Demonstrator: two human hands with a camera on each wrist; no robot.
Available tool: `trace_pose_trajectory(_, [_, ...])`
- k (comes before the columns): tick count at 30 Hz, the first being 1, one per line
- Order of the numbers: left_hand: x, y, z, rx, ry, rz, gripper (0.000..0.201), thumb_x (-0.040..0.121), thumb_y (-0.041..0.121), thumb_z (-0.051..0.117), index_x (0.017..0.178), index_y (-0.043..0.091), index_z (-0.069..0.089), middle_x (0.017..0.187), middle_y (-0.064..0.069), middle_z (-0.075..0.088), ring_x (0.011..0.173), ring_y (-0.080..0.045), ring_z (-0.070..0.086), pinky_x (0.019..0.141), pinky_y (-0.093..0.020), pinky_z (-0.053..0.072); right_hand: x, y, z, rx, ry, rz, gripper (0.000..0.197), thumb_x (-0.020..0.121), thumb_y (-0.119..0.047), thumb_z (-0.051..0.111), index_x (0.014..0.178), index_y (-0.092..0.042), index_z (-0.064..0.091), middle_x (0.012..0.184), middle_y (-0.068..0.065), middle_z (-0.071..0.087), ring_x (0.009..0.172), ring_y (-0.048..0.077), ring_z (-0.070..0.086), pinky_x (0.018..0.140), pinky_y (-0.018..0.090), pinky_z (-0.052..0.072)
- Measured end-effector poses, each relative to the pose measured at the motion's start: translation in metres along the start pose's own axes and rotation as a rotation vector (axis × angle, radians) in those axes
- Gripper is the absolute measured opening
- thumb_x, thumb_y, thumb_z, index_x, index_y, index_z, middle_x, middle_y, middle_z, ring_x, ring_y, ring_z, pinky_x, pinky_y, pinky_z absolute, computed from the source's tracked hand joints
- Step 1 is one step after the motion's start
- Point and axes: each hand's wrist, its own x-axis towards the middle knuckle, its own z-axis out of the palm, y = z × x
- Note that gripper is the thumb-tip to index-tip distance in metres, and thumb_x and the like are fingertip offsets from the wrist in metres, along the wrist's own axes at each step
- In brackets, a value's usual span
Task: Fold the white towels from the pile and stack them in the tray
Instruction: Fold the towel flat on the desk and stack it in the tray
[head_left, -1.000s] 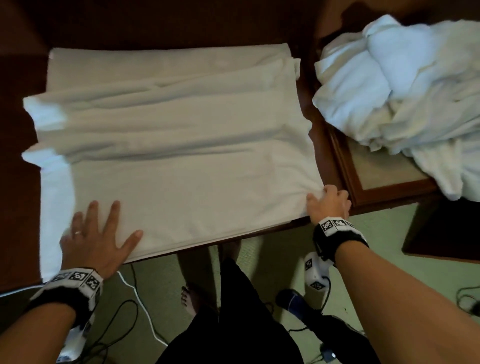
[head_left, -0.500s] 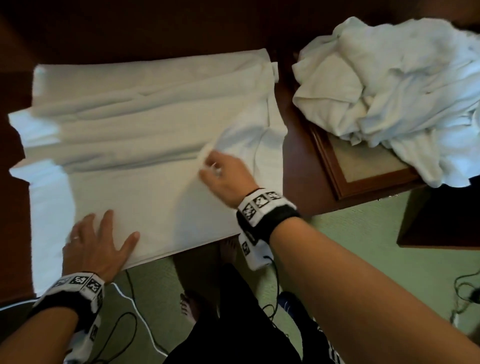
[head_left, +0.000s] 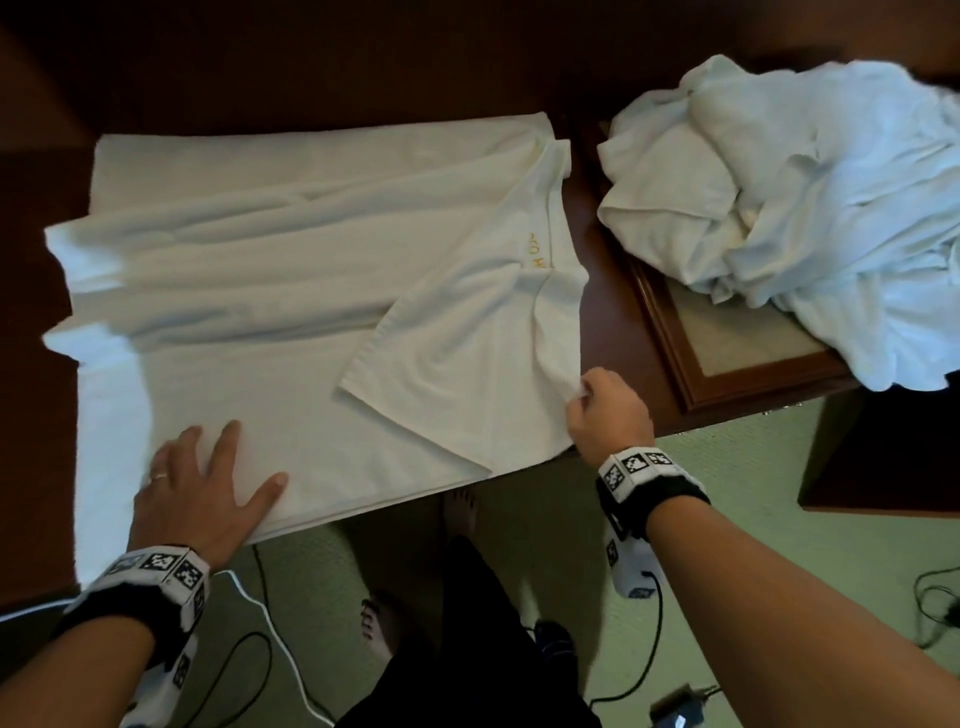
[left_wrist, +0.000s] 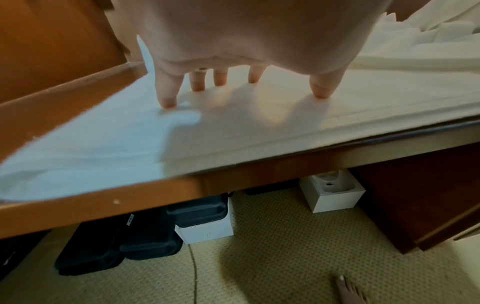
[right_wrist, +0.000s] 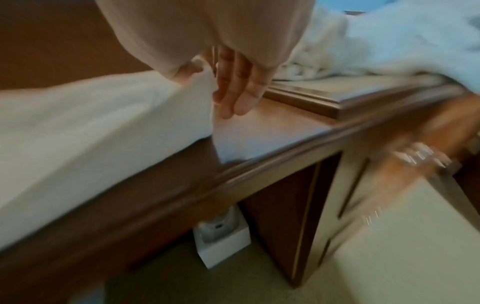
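A white towel (head_left: 260, 291) lies spread on the dark wooden table (head_left: 322, 67). Its right end is folded over as a slanted flap (head_left: 467, 353) with yellow embroidery. My left hand (head_left: 202, 493) rests flat on the towel's near left part, with its fingers (left_wrist: 221, 78) spread and straight on the towel (left_wrist: 259, 127). At the right fold edge, my right hand (head_left: 605, 410) pinches the cloth. In the right wrist view, thumb and fingers of my right hand (right_wrist: 233, 88) grip the towel's (right_wrist: 91, 133) edge. The pile of crumpled white towels (head_left: 810, 171) sits on a wooden tray (head_left: 753, 387) to the right.
The table's front edge (left_wrist: 259, 174) runs just below the towel. Under the table stand white boxes (left_wrist: 332, 193) and black cases (left_wrist: 116, 242). Cables (head_left: 270, 597) and my bare feet (head_left: 460, 514) are on the green carpet. A dark low piece of furniture (head_left: 883, 452) stands at the right.
My right hand carried the towel's near right corner leftward over the towel, left the flap lying there, and came back to the right fold edge. The left hand stayed pressed in place.
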Motion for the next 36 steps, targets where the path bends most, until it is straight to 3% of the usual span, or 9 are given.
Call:
trace_pose_trajectory(3, [-0.001,0.004,-0.001,-0.018,0.016,-0.009,0.1,0.076,0.087,0.023,0.158,0.031,0.019,0.164,-0.013,0.012,0.148,-0.042,0.016,0.115,-0.061,0.029,0.005,0.02,-0.015,0.275,0.167,0.347,0.019,0.083,-0.012,0.057,0.102,-0.014,0.054,0.095,0.012,0.061,0.083,0.032,0.056,0.072,0.036,0.045])
trace_pose_trajectory(6, [-0.001,0.008,-0.002,-0.021,0.043,-0.021,0.106,0.07,0.089,0.024,0.156,0.028,0.025,0.16,-0.017,0.019,0.145,-0.043,0.021,0.111,-0.062,0.032,0.004,0.032,-0.016,0.347,0.074,0.554,0.027,0.079,-0.015,0.059,0.104,-0.014,0.051,0.105,0.013,0.06,0.092,0.036,0.058,0.079,0.04,0.049])
trace_pose_trajectory(15, [-0.002,0.004,-0.005,0.009,0.028,-0.013,0.111,0.066,0.095,0.014,0.155,0.03,0.024,0.161,-0.016,0.019,0.145,-0.044,0.021,0.112,-0.064,0.031,0.016,0.051,-0.027,0.085,0.116,0.518,0.011,0.094,-0.013,0.052,0.099,-0.007,0.06,0.109,0.022,0.062,0.101,0.041,0.057,0.08,0.04,0.046])
trace_pose_trajectory(21, [-0.007,-0.003,-0.002,0.007,0.016,0.02,0.111,0.066,0.095,0.015,0.157,0.031,0.023,0.163,-0.014,0.015,0.146,-0.043,0.018,0.111,-0.064,0.032,0.0,0.039,0.005,-0.312,-0.018,-0.071,0.042,0.095,-0.03,0.052,0.136,-0.019,0.049,0.147,0.014,0.04,0.128,0.038,0.041,0.097,0.05,0.043])
trace_pose_trajectory(25, [-0.008,-0.011,0.0,0.044,0.003,0.028,0.11,0.068,0.095,0.012,0.156,0.031,0.023,0.158,-0.017,0.022,0.14,-0.045,0.026,0.106,-0.063,0.039,-0.005,0.045,0.019,-0.291,-0.262,0.091,0.058,0.103,-0.044,0.029,0.156,-0.024,0.016,0.165,0.01,0.003,0.151,0.035,0.008,0.118,0.052,0.026])
trace_pose_trajectory(28, [-0.009,-0.012,-0.002,0.049,-0.007,0.058,0.107,0.071,0.093,0.016,0.154,0.026,0.031,0.152,-0.02,0.03,0.136,-0.046,0.032,0.103,-0.065,0.04,-0.005,0.011,0.019,-0.286,-0.119,0.065,0.048,0.095,-0.026,0.047,0.141,-0.012,0.041,0.159,0.019,0.021,0.144,0.04,0.023,0.111,0.051,0.034])
trace_pose_trajectory(31, [-0.01,-0.016,0.001,0.037,-0.041,0.073,0.106,0.072,0.092,0.015,0.157,0.029,0.026,0.159,-0.017,0.022,0.143,-0.044,0.024,0.108,-0.066,0.035,-0.012,-0.069,0.039,-0.157,-0.009,-0.343,0.041,0.081,-0.024,0.065,0.12,-0.011,0.059,0.134,0.017,0.052,0.114,0.039,0.052,0.085,0.047,0.051])
trace_pose_trajectory(33, [-0.011,-0.022,0.007,0.049,-0.075,0.07,0.11,0.068,0.095,0.007,0.159,0.035,0.014,0.165,-0.012,0.01,0.15,-0.04,0.013,0.115,-0.064,0.029,-0.022,-0.118,0.061,-0.119,-0.059,-0.561,0.04,0.08,-0.029,0.068,0.115,-0.012,0.061,0.125,0.015,0.056,0.104,0.038,0.055,0.077,0.045,0.052])
trace_pose_trajectory(36, [-0.01,-0.031,0.013,0.069,-0.094,0.089,0.115,0.062,0.099,-0.004,0.16,0.038,-0.001,0.167,-0.008,-0.005,0.153,-0.036,0.002,0.118,-0.063,0.024,-0.027,-0.156,0.082,-0.208,-0.206,-0.551,0.042,0.085,-0.032,0.067,0.12,-0.011,0.055,0.131,0.013,0.049,0.114,0.037,0.046,0.084,0.047,0.049])
